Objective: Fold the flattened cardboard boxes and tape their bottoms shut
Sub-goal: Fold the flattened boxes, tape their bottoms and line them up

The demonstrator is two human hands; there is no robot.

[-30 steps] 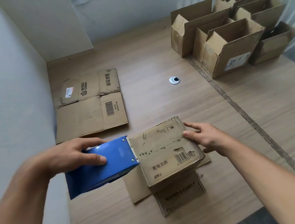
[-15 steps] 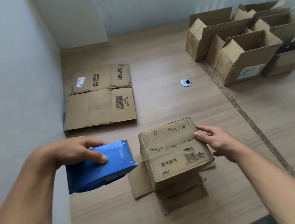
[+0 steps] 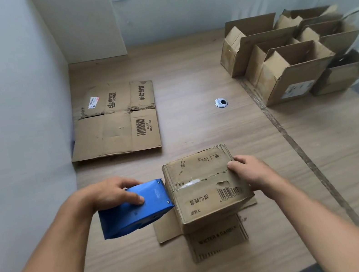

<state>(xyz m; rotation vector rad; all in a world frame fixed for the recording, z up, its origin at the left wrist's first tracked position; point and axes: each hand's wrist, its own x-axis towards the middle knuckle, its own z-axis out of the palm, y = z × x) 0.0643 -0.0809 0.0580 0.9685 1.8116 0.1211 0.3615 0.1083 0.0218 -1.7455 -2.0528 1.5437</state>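
centrally, near my edge of the wood-grain table (image 3: 196,128), i see a squat corrugated box (image 3: 208,195) standing bottom-up. its two upper flaps meet in a ragged seam, and its lower flaps lie splayed flat on the tabletop. a short strip of glossy clear tape (image 3: 188,184) lies across the left part of that seam. the left hand (image 3: 112,193) is curled round a blue, wedge-shaped tape dispenser (image 3: 139,211), thumb on its smooth side, and the dispenser's nose touches the box's upper left edge. the right hand (image 3: 249,172) holds the box's upper right edge, thumb on the top face by the seam, fingers bent over the edge. farther back on the left, a flattened carton (image 3: 114,128), creased and printed with a barcode, lies just beside a plain white partition (image 3: 9,117). at far right, a cluster of folded cartons (image 3: 294,70) stands open-topped, well apart from the box. between the two groups, a small round metal ring (image 3: 221,102) is set in the tabletop.
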